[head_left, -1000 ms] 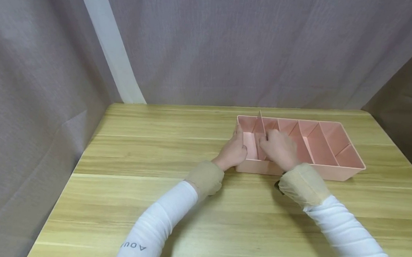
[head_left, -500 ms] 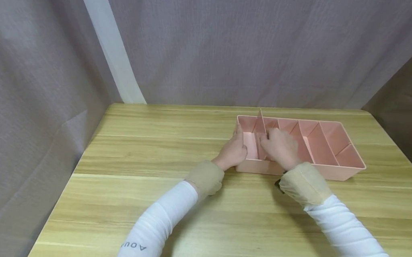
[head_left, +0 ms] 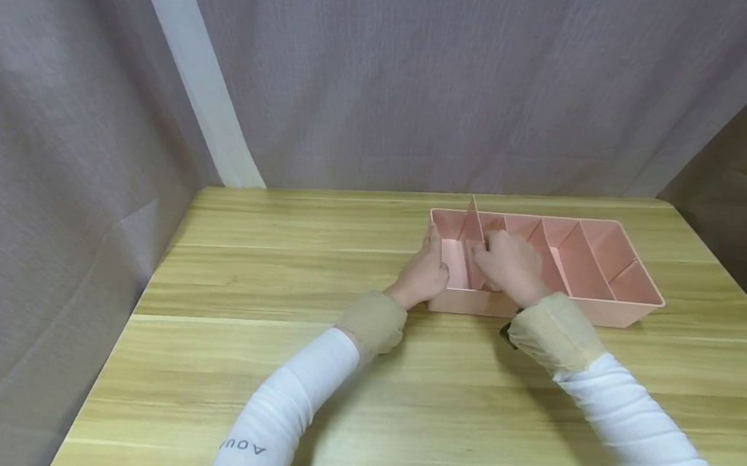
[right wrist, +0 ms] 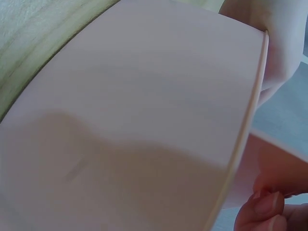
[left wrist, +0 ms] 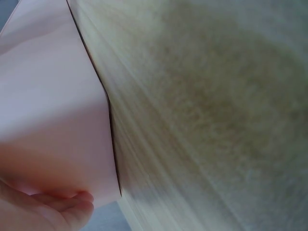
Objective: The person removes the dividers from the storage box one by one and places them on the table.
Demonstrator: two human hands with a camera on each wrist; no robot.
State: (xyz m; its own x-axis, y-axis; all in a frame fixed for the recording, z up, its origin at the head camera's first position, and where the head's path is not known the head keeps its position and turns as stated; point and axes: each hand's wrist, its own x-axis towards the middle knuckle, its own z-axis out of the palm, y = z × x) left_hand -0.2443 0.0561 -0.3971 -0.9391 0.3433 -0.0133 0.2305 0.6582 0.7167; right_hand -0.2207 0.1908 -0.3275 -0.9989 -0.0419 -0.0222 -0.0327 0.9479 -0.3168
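A pink organizer box (head_left: pixel 604 313) with several compartments lies lengthwise toward the right rear of the table. At its left end, my left hand (head_left: pixel 425 270) grips the end wall, thumb by the rim and fingers along the outside. The left wrist view shows those fingers (left wrist: pixel 72 211) against the wall's outer face. My right hand (head_left: pixel 510 267) reaches inside the box and pinches a pink divider (head_left: pixel 472 230), whose far top corner stands above the rim. In the right wrist view, curled fingers (right wrist: pixel 262 207) meet the divider panel behind the front wall; part of the grip is hidden.
Under the box spreads a wood-grain table (head_left: pixel 238 369). A grey curtain (head_left: pixel 392 81) closes off the back and left, with a white strip (head_left: pixel 196 65) running down it. Other dividers (head_left: pixel 585 261) stand in the box's right half.
The far top corner of the divider has risen slightly in the head view, and my right hand has shifted a touch upward with it. My left hand stays at the box's end.
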